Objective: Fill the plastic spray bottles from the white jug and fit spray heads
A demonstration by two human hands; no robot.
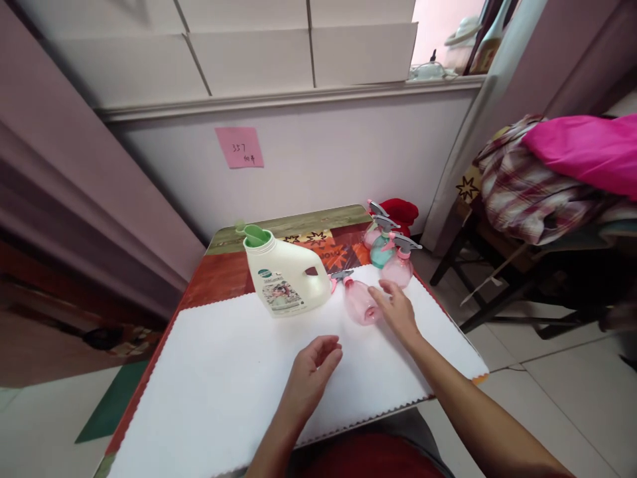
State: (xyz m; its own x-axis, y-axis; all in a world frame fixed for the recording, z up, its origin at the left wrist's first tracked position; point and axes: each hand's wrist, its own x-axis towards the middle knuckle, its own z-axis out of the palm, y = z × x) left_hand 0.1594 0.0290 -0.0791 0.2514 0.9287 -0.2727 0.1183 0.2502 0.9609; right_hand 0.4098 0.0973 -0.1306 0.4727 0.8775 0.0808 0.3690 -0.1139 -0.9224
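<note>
A pink transparent spray bottle (362, 304) lies tipped on the white mat, its base facing me and its grey-and-pink trigger head pointing away. My right hand (397, 311) is at the bottle's right side, fingers loosely bent; the fingertips overlap its edge, and I cannot tell whether they touch it. Lower and to the left, my left hand (313, 372) hovers over the mat, thumb and curled fingers apart with nothing between them. A large cream detergent jug (288, 282) stands left of the bottle, its green spout (257, 236) uncapped at the top.
Several spray bottles, among them a pink one (398, 269) and a teal one (381, 252), stand at the table's back right by a red item (402, 214). The white mat (213, 372) covers most of the table. Clothes (522, 186) are piled on a chair to the right.
</note>
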